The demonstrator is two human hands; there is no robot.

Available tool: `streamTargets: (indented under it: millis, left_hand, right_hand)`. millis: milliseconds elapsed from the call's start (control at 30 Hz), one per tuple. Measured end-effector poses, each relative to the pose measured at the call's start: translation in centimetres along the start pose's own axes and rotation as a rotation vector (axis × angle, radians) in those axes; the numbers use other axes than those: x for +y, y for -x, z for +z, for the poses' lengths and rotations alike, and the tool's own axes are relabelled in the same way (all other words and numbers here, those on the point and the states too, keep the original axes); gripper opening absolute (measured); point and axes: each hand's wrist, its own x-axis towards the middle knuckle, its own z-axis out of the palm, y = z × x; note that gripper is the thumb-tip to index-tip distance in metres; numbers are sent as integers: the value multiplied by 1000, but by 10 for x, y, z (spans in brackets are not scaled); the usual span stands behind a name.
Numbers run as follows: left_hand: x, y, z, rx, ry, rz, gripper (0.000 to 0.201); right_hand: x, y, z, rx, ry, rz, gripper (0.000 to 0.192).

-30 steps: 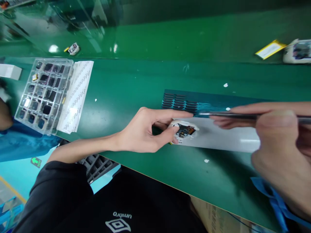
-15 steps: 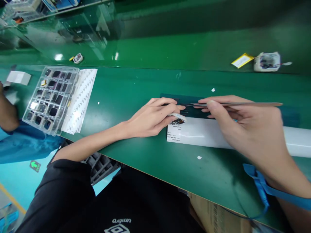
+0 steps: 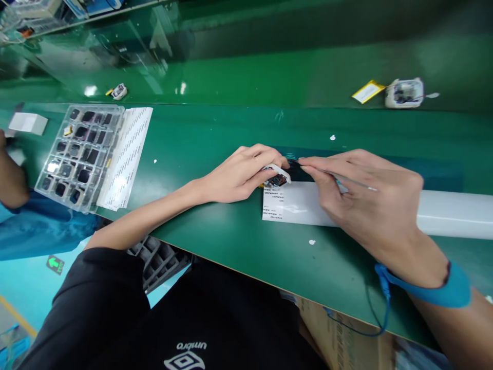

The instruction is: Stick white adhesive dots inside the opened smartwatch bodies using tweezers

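Note:
My left hand (image 3: 241,177) is closed round a small white watch-like housing (image 3: 284,173) with its circuit parts facing my right side. Its thumb and fingers grip the housing's left edge. My right hand (image 3: 373,200) is closed in a pinch on thin metal tweezers (image 3: 356,181), and its fingertips come close to the housing's right side. What lies at the tweezers' tips is too small to make out. Under both hands are a white glossy sheet (image 3: 302,205) with a printed left end and a dark translucent film (image 3: 400,167).
A clear compartment tray (image 3: 57,198) of small square parts stands at left, beside printed white sheets (image 3: 129,149). Another housing (image 3: 404,95) with a yellow-edged battery (image 3: 367,92) lies at back right. A blue wrist strap (image 3: 435,288) trails a cord. A co-worker's arm (image 3: 13,177) shows at far left.
My right hand has moved left, bringing the tweezers closer to the housing and tilting them. My left hand has shifted slightly up, and more of the housing's inside now shows.

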Motion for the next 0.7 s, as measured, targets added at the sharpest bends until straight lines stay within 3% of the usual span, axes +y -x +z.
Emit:
streamTargets:
  millis: [300, 367, 433, 467, 500, 567, 600, 633, 700]
  left_hand:
    - [-2, 1, 1, -31, -82, -28, 37]
    - [5, 4, -1, -25, -109, 35, 32]
    - [17, 9, -7, 55, -71, 135, 26]
    - [24, 11, -11, 149, -19, 141, 24]
    - [30, 13, -15, 278, 55, 87, 24]
    - [36, 12, -23, 573, 252, -177, 26]
    - [36, 11, -27, 662, 372, -302, 25]
    - [34, 8, -30, 691, 508, -414, 24]
    - [25, 4, -33, 630, 796, -590, 21]
  right_hand:
    - [10, -4, -3, 138, 122, -84, 26]
    - [11, -7, -7, 149, 132, -102, 29]
    - [9, -8, -11, 141, 128, -123, 34]
    - [6, -8, -12, 136, 124, -133, 38]
    - [3, -8, -13, 131, 119, -141, 43]
    - [-4, -7, -14, 124, 109, -158, 57]
    - [-7, -6, -15, 122, 106, -167, 64]
    - [-11, -6, -16, 117, 105, -179, 71]
    - [-16, -5, -18, 101, 118, -205, 81]
